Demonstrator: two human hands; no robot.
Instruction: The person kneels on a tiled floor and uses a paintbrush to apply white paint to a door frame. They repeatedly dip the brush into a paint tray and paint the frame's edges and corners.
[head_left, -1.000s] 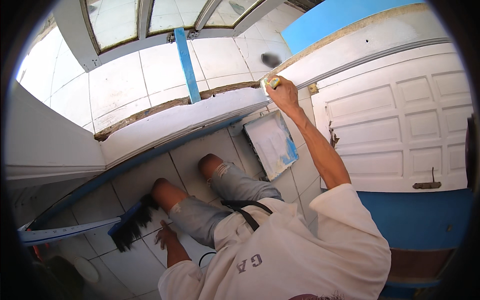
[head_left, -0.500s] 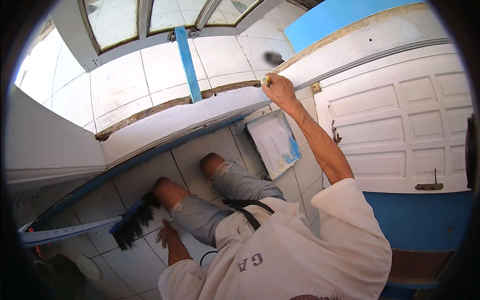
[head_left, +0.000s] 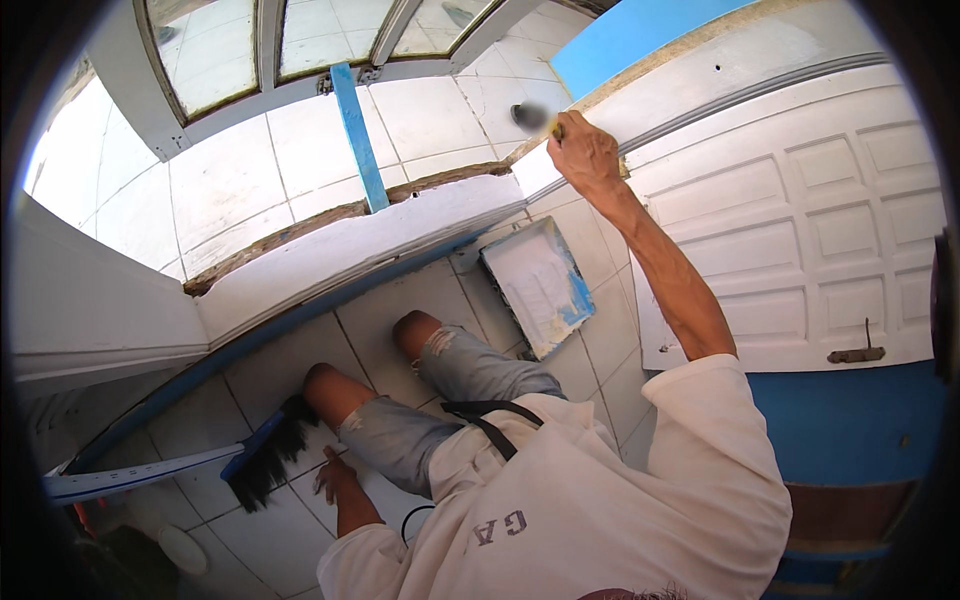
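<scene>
At the upper middle of the frame, the right hand (head_left: 588, 155) is closed in a fist around a yellow tool (head_left: 557, 131), probably a paintbrush; the fingers hide most of it, so I cannot tell how its tip meets the surface. It sits by the left end of the white board (head_left: 690, 85) that runs to the upper right, near the corner with the white sill (head_left: 360, 225). At the lower left, the left hand (head_left: 336, 477) is well apart from the right, fingers loosely spread, seemingly holding nothing, near the broom (head_left: 268, 460); whether it rests on the floor tiles I cannot tell.

For a good coat, I would draw the tool along the length of the board in long, light strokes, blending each into the last. The tan edge (head_left: 680, 52) beside the blue panel (head_left: 640, 45) seems to call for a steadier, narrower pass, so that no white strays onto the blue. Right of centre, the tray (head_left: 511, 303) holds white paint (head_left: 532, 275), with blue smears toward its right side; loading from the white part should avoid tinting the coat. Broom bristles are best kept away from wet surfaces, as dust could spoil the finish
</scene>
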